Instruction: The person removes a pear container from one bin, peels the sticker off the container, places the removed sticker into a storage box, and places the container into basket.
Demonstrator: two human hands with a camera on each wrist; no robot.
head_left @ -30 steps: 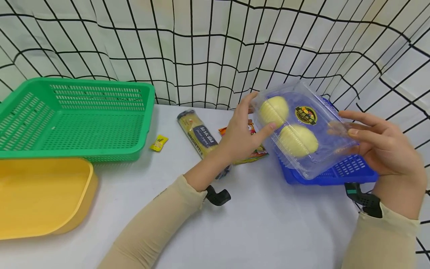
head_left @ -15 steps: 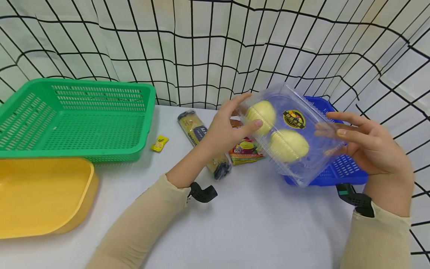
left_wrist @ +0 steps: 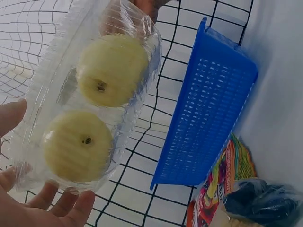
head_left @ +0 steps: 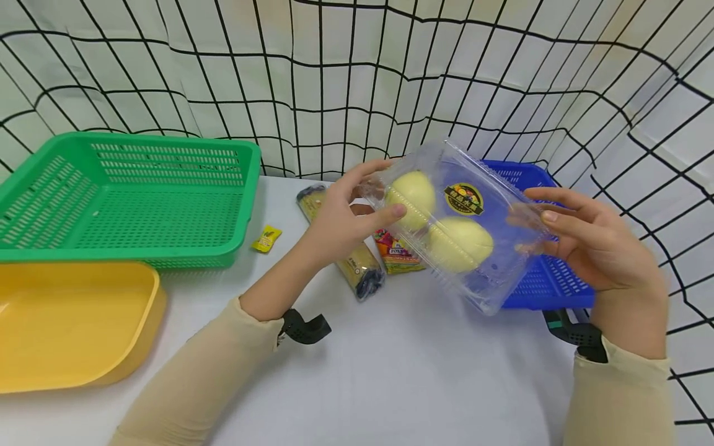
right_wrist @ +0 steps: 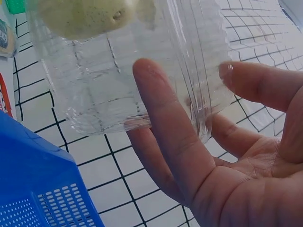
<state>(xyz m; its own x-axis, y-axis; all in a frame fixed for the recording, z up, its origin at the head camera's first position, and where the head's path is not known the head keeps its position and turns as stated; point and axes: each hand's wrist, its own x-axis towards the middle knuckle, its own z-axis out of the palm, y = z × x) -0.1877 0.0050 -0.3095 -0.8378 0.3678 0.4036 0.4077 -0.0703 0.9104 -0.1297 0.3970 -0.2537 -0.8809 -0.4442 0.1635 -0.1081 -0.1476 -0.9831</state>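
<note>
Both hands hold a clear plastic clamshell box (head_left: 491, 248) in the air, tilted. Two pale yellow round fruits (left_wrist: 112, 71) lie inside it, and a dark round label (head_left: 464, 199) is stuck on the lid. My left hand (head_left: 344, 217) grips the box's left end, thumb on top and fingers underneath. At the right end my right hand (head_left: 602, 238) grips the edge between thumb and fingers, as the right wrist view also shows. Below and behind the box is a blue basket (left_wrist: 208, 109). Under the left hand lie a spaghetti pack (head_left: 359, 266) and a red-and-green packet (head_left: 398, 253), both partly covered.
A green basket (head_left: 167, 217) stands at the back left, with a yellow tray (head_left: 72, 322) in front of it. One small yellow sachet (head_left: 266, 238) lies on the white table (head_left: 390, 371). Black wire mesh (head_left: 334, 87) rises along the back and right.
Both hands have moved left and slightly down with the clamshell box, baring more of the blue basket. The grip at both ends stays the same.
</note>
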